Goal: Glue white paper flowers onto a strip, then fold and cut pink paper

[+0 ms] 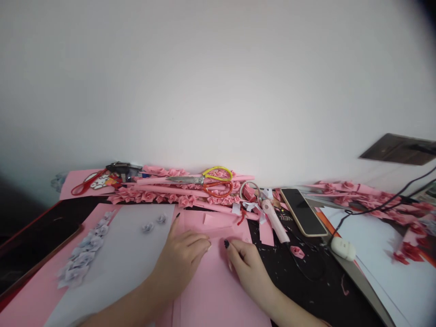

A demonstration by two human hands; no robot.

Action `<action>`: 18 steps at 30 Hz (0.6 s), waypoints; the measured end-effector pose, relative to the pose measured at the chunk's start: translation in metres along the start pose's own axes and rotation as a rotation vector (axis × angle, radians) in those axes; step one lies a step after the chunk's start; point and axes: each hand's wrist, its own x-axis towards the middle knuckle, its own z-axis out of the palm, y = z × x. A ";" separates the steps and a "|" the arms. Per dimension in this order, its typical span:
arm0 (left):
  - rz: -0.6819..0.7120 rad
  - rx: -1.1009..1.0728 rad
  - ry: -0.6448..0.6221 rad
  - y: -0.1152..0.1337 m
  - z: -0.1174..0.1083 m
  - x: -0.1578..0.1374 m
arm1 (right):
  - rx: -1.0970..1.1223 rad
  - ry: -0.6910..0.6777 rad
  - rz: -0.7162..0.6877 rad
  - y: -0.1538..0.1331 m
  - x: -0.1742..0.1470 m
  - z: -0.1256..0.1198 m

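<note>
I have two hands in view, both over pink paper sheets (221, 295) that lie smooth and flat at the near middle of the bench (306, 290). The left hand (187, 256) is half open, its index finger stretched forward and the others bent; the right hand (243, 261) is curled, thumb close to the fingers. I cannot tell whether either pinches a piece of paper. One pink strip (218, 220) lies just beyond the fingertips.

To the left, I count two loose grey-blue paper roses (155, 223) on a whitish sheet (129, 254), with a crowded row of similar roses (83, 254) along its edge. Farther out are one pair of metal scissors (190, 180), with one yellow loop and one red, atop pink folded-paper roses on rolled stems (150, 196).

To the right, I find one pale-pink handled tool (275, 222), one lone pink rose (297, 252), one dark-screened phone (303, 212) and one rounded white case (343, 249). Pale letters on the dark surface beside the phone look like "NEI", the rest unclear. One dark rectangular plate (400, 149) sits on the smooth wall (218, 91).
</note>
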 end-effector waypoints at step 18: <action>-0.097 -0.162 -0.144 -0.008 0.000 0.003 | -0.085 -0.020 -0.073 -0.002 0.002 -0.001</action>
